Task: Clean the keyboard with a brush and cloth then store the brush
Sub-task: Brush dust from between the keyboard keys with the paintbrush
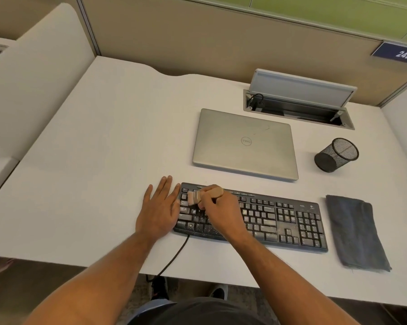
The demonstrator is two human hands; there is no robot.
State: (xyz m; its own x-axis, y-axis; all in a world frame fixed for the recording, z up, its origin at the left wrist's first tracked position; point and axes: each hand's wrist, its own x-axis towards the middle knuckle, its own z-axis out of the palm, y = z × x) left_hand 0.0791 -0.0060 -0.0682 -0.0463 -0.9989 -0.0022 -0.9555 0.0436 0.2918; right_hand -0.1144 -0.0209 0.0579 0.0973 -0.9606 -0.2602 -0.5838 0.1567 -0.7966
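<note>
While the right hand (221,207) grips the brush (201,195) at the keyboard's (279,219) left end, the flat, open left hand (159,209) braces that edge; unbrushed keys stretch rightward toward the cloth (355,233).

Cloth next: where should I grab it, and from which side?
Pinch the cloth at its near edge, coming from the right with the right hand. It lies flat and folded, lengthwise, right of the keyboard; that side is open desk.
</note>
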